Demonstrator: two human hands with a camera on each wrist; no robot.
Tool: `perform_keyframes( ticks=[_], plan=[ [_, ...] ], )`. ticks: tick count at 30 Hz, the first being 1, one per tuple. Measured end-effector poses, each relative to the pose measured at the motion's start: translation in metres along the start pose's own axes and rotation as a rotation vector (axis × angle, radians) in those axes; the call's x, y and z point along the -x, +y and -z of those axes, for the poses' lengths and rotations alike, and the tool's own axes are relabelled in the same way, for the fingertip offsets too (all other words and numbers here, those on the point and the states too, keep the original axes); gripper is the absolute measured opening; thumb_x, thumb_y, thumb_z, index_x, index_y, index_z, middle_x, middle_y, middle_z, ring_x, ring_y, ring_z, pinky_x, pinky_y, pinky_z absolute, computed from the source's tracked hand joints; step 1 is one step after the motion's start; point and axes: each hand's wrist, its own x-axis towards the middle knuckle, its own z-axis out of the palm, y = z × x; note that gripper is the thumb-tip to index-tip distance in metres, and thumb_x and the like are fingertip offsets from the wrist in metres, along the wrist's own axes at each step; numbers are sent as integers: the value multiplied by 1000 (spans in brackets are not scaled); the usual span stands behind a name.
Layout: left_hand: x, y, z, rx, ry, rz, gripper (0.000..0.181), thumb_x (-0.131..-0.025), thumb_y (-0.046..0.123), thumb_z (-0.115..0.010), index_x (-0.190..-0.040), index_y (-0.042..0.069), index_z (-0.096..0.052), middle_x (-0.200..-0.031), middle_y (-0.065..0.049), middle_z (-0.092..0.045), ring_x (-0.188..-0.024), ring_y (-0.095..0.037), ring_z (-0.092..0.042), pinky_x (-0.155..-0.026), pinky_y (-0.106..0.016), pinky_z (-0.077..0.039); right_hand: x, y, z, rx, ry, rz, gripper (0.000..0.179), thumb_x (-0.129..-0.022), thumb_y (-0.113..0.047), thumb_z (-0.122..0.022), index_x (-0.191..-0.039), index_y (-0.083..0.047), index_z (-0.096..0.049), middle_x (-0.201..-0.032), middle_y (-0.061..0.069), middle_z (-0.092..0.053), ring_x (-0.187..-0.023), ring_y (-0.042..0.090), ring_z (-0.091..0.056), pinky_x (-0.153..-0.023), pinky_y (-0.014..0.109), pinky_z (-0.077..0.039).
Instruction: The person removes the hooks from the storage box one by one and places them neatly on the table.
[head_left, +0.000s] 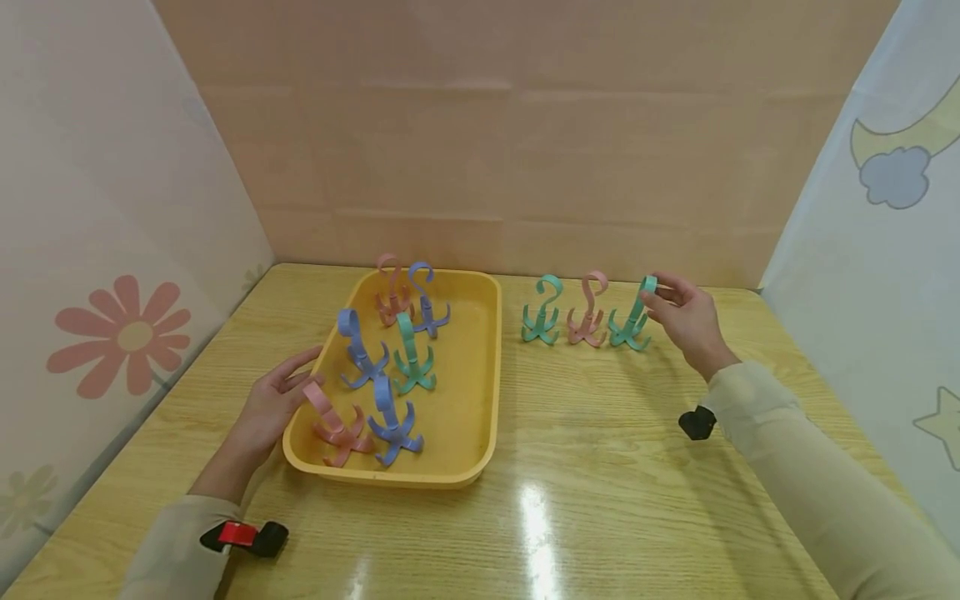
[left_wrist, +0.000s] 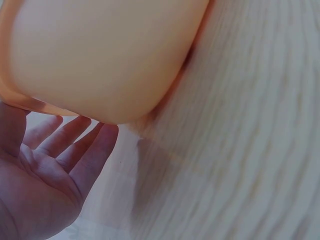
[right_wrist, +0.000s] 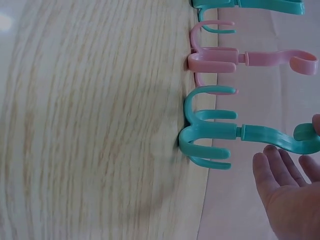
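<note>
My right hand (head_left: 686, 321) pinches the curled top of a green rotating hook hanger (head_left: 632, 327) between thumb and fingers. This hanger stands upright, its prongs down on the table; in the right wrist view the fingers lie just beside its stem (right_wrist: 265, 135). Left of it stand a pink hook hanger (head_left: 587, 317) and another green hook hanger (head_left: 542, 321), in one row. My left hand (head_left: 273, 404) holds the left side of a yellow tray (head_left: 465, 417), thumb at the rim and fingers against the outer wall (left_wrist: 100, 75).
Inside the tray stand several hook hangers: blue ones (head_left: 393, 429), pink ones (head_left: 345, 437) and a green one (head_left: 412, 367). The wooden table (head_left: 600, 475) ends at a plain back wall (head_left: 510, 167). Patterned side panels (head_left: 97, 208) flank it. Each wrist carries a black strap mount (head_left: 697, 423).
</note>
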Motion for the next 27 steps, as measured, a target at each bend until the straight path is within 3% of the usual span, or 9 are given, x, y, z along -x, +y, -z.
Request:
perform_keyframes(
  ticks=[5, 12, 17, 21, 27],
  plan=[
    [-1, -1, 0, -12, 5, 7, 64, -103, 31, -60, -158, 11, -33, -146, -28, -47, -124, -18, -57, -86, -17, -50, 4, 3, 3, 56, -17, -31, 59, -103, -34, -58, -152, -4, -42, -146, 20, -49, -112, 6, -58, -93, 26, -52],
    [-1, -2, 1, 3, 3, 12, 64, -103, 31, -60, -158, 12, -33, -145, -29, -47, -113, -6, -60, -86, -18, -51, 13, 6, 6, 65, -53, -34, 62, -104, -30, -56, -153, 2, -35, -146, 27, -46, -110, 0, -55, -93, 25, -51],
    [-1, -1, 1, 0, 3, 3, 64, -103, 31, -60, -158, 11, -34, -145, -30, -48, -113, -5, -59, -86, -17, -50, 23, 6, 8, 101, -54, -55, 63, -105, -32, -55, -153, 3, -35, -143, 26, -48, -101, -3, -55, -90, 21, -51],
    [0, -1, 2, -2, 3, -4, 64, -103, 30, -60, -157, 11, -34, -144, -30, -48, -111, -3, -59, -86, -17, -50, 35, 1, 6, 125, -20, -45, 61, -104, -33, -56, -151, 3, -39, -140, 23, -48, -98, -4, -55, -84, 17, -52],
    [0, -1, 2, 2, 0, -9, 64, -103, 30, -60, -157, 10, -34, -145, -30, -48, -113, -5, -59, -86, -18, -51, 53, -13, -5, 90, 79, -38, 49, -101, -30, -61, -139, 0, -51, -125, 5, -54, -98, 0, -57, -79, 15, -52]
  ],
)
